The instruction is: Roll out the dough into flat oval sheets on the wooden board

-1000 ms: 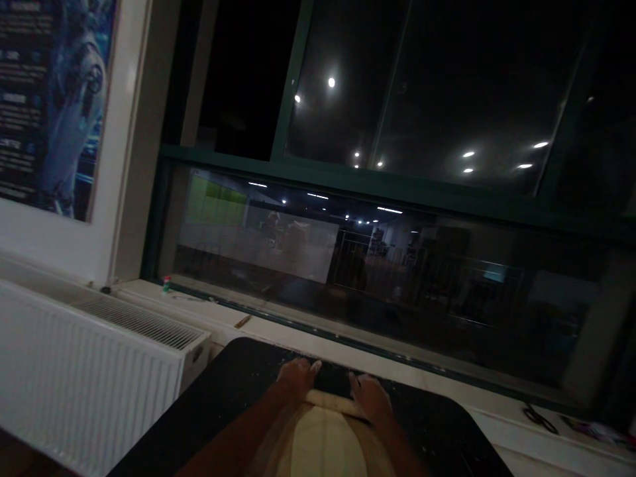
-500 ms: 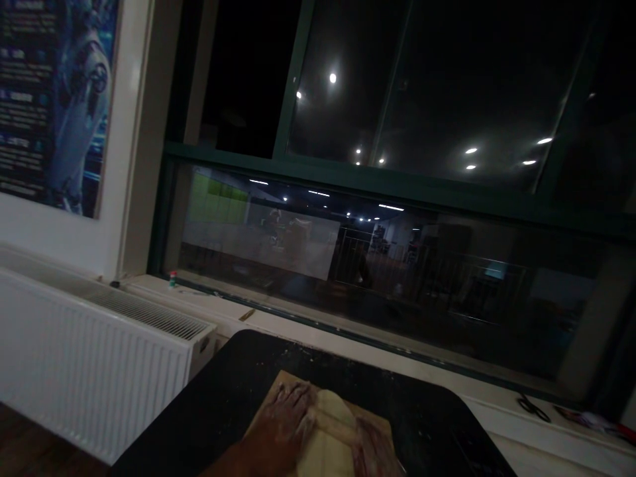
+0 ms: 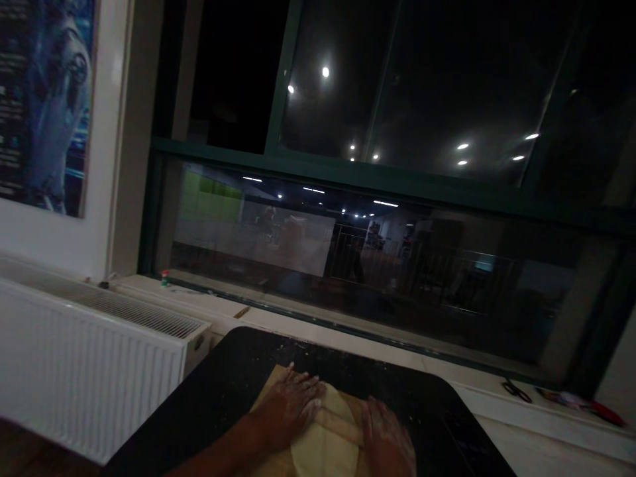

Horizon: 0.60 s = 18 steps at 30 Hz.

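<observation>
A flat sheet of pale dough (image 3: 322, 452) lies on a wooden board (image 3: 271, 383) near the bottom of the view. Across the dough runs a light wooden rolling pin (image 3: 340, 426), tilted slightly down to the right. My left hand (image 3: 291, 407), dusted with flour, lies over the pin's left end with its fingers stretched forward. On the pin's right end rests my right hand (image 3: 387, 437), its fingers also pointing forward. Both hands cover the pin's ends, so the grip beneath the palms is hidden.
The board sits on a black table (image 3: 238, 361) sprinkled with flour. Beyond it are a windowsill (image 3: 293, 324) and a dark window. A white radiator (image 3: 99, 371) stands at left. Scissors (image 3: 517, 391) and a small red-topped bottle (image 3: 165, 278) lie along the sill.
The view has shifted slightly to the right. My right hand has moved a little forward and right, with its fingers showing more clearly. Both hands stay on the rolling pin.
</observation>
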Tool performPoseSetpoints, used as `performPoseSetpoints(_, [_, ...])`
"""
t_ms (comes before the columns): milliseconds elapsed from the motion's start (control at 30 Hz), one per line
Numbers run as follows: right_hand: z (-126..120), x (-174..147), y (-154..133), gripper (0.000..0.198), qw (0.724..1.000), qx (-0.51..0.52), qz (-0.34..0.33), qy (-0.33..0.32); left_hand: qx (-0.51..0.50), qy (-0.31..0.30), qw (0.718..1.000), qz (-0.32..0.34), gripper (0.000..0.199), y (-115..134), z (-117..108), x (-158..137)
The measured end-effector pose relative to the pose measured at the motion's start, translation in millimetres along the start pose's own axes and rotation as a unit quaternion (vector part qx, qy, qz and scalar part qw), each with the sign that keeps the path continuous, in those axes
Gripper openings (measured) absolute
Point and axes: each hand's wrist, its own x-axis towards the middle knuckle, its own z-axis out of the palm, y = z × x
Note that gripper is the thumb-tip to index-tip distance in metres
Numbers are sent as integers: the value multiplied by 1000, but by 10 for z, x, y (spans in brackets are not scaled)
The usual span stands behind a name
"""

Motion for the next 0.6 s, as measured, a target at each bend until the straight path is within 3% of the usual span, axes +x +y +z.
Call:
performPoseSetpoints(133, [-273,636,-50,42,999,9,21,-46,36,-57,994,-84,40,-254,237,543])
performPoseSetpoints(300, [-121,1112,-108,36,996,35,-10,-87,59,-57,984,-161,38,-437,372,797])
performPoseSetpoints(433, [-23,1062,-45,42,989,48,-69,-120,71,-35,975,-207,42,-385,469,730])
performPoseSetpoints(600, [35,509,54,53,991,41,-65,-109,61,0,982,-176,48,-124,503,417])
